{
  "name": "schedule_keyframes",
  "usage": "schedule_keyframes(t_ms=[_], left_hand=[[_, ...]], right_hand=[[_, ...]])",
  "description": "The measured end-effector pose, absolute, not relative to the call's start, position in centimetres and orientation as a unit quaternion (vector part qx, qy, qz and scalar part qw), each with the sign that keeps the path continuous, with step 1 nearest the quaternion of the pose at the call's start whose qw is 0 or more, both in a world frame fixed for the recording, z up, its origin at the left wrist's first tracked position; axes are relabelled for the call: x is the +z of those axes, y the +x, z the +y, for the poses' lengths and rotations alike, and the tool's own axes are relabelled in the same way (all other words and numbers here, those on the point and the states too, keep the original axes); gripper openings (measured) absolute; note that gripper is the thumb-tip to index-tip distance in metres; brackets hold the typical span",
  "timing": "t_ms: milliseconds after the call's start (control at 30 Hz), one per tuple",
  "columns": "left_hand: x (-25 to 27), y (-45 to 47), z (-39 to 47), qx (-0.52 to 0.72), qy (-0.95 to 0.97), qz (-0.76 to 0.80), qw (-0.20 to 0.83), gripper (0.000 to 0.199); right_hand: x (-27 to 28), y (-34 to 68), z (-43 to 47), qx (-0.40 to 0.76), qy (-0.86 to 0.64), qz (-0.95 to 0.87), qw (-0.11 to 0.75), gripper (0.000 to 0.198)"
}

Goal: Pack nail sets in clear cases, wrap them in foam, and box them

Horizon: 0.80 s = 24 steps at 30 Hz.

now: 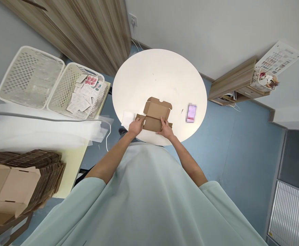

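Note:
A brown cardboard box (157, 110), partly unfolded with its lid panel and flaps spread out, lies near the front edge of the round white table (139, 82). At the box's left side my left hand (136, 126) is closed on a side flap. My right hand (166, 129) grips the right side, thumb on the inner panel and the other fingers around the edge. Just beyond my left hand is a small white sheet or packet (128, 119), partly covered by the flap.
A blurred pinkish-purple item (191, 113) lies on the table's right. To the left are a white basket (72, 65) holding printed packets, another basket (24, 51) with clear plastic, white sheets (44, 131) and stacked flat cardboard boxes (18, 184). A wooden cabinet (233, 78) stands right.

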<state>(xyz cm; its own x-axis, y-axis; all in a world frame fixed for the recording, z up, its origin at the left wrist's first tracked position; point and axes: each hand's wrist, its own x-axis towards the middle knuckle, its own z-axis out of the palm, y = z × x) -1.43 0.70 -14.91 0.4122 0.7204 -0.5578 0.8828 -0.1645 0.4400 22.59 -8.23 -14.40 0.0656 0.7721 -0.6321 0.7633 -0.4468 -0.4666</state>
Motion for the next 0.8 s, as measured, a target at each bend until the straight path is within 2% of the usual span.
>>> schedule_keyframes(t_ms=[233, 433, 600, 800], left_hand=[[-13.6, -0.8, 0.8, -0.120, 0.762, 0.532, 0.350, 0.049], [-13.4, -2.2, 1.2, -0.091, 0.702, 0.643, 0.293, 0.046], [-13.6, -2.4, 1.9, -0.082, 0.703, 0.637, 0.306, 0.026], [-13.2, -0.9, 1.4, -0.039, 0.694, 0.628, 0.351, 0.018]], right_hand=[[-14.4, 22.7, -8.2, 0.433, -0.732, -0.527, 0.012, 0.126], [-14.3, 22.7, -8.1, 0.429, -0.734, -0.526, 0.013, 0.124], [-14.4, 22.7, -8.1, 0.426, -0.732, -0.532, 0.007, 0.127], [-14.5, 22.6, -8.1, 0.421, -0.731, -0.537, -0.009, 0.127]])
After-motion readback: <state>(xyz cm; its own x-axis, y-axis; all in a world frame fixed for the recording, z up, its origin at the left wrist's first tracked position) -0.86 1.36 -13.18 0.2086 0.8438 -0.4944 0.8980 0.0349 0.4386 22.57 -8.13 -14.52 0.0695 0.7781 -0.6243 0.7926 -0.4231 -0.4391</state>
